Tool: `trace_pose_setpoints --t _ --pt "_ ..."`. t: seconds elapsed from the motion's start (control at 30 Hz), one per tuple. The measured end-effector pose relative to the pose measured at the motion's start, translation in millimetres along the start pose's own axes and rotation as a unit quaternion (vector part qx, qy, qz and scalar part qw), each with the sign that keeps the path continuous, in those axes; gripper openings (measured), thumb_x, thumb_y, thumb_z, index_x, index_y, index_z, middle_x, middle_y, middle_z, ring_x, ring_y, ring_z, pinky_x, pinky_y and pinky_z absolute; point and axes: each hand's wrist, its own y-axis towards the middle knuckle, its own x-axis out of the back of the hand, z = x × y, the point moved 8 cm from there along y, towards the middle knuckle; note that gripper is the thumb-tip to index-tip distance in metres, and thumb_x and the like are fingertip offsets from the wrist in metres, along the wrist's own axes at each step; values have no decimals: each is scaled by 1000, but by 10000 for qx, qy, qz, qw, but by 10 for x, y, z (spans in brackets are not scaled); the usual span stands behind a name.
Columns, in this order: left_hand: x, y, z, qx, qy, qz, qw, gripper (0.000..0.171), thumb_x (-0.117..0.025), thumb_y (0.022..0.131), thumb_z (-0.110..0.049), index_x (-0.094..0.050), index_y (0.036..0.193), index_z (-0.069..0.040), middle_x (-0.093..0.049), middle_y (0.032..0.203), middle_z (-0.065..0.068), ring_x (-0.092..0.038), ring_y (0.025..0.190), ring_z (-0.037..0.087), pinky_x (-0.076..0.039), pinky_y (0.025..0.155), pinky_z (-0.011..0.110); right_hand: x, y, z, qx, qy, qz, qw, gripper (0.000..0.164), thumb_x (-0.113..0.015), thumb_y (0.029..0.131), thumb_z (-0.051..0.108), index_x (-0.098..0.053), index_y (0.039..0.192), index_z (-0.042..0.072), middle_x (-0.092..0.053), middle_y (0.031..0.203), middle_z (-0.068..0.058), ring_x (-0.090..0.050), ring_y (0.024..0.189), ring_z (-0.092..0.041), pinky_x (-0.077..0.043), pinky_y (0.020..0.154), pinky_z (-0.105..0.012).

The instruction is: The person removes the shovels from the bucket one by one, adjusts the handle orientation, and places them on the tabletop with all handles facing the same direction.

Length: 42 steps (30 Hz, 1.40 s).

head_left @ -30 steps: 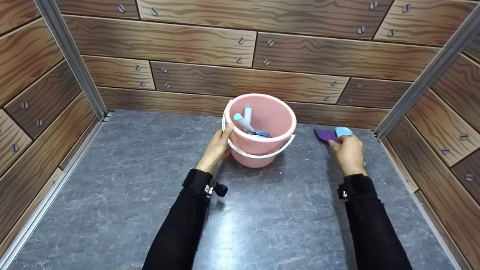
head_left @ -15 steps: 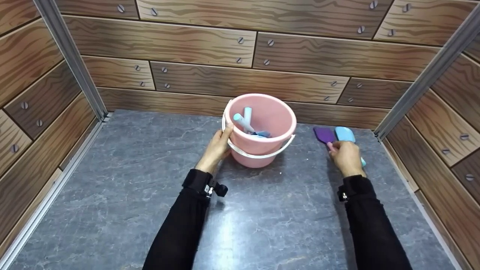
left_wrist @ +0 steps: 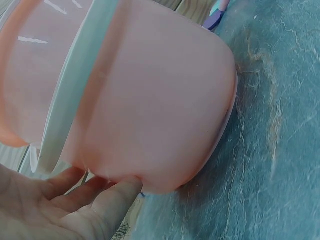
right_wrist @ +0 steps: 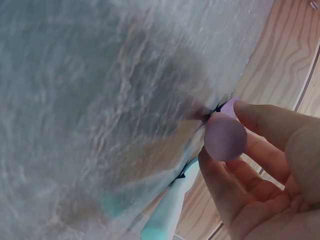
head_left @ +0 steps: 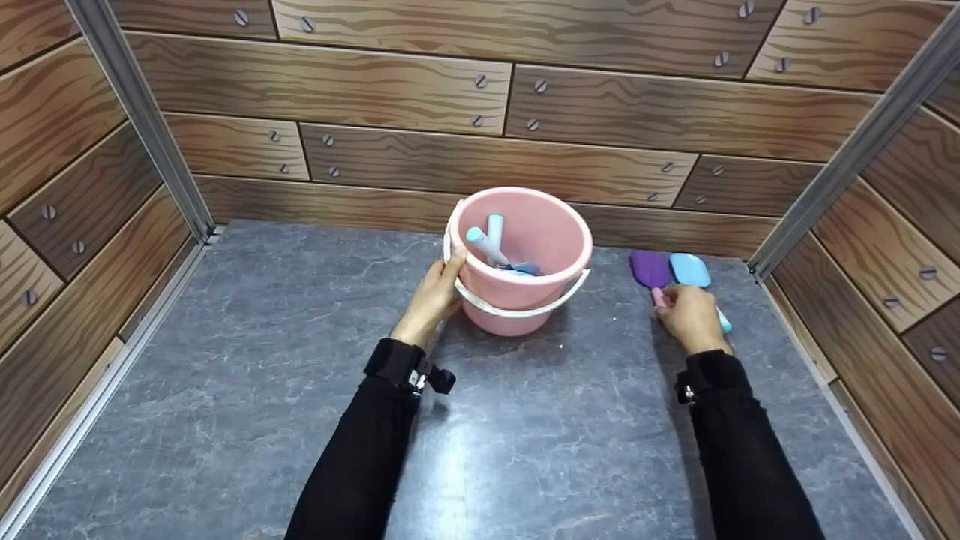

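A pink bucket (head_left: 517, 289) with a white handle stands near the back wall, holding several light-blue-handled utensils (head_left: 491, 240). My left hand (head_left: 431, 298) grips the bucket's left side near the rim; the left wrist view has the fingers (left_wrist: 120, 195) against its wall. At the right, my right hand (head_left: 691, 319) pinches the pink handle (right_wrist: 226, 139) of a purple spatula (head_left: 649, 268) between thumb and fingers. The purple blade lies at the floor by the back wall. Beside it lies a light blue spatula (head_left: 690, 270), its handle partly hidden under the right hand.
The grey marbled floor (head_left: 525, 435) is enclosed by wood-patterned walls (head_left: 420, 157) at the back and both sides. Metal corner posts (head_left: 840, 165) rise at the back corners. The back wall stands close behind the bucket and the spatulas.
My right hand has moved slightly toward me, sliding down onto the purple spatula's pink handle, and both blades show more fully. The left hand and the bucket have stayed in place.
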Motion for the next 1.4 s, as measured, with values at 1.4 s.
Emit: trace_pose_setpoints --t 1.4 --pt "53 94 73 -129 -164 1 9998 82 -61 114 -65 -57 158 4 -64 156 28 -69 140 37 -60 126 59 704 -69 1385 908 -30 -590 9941 58 -79 109 23 -65 158 -6 -66 158 -37 -62 151 -58 -51 129 -72"
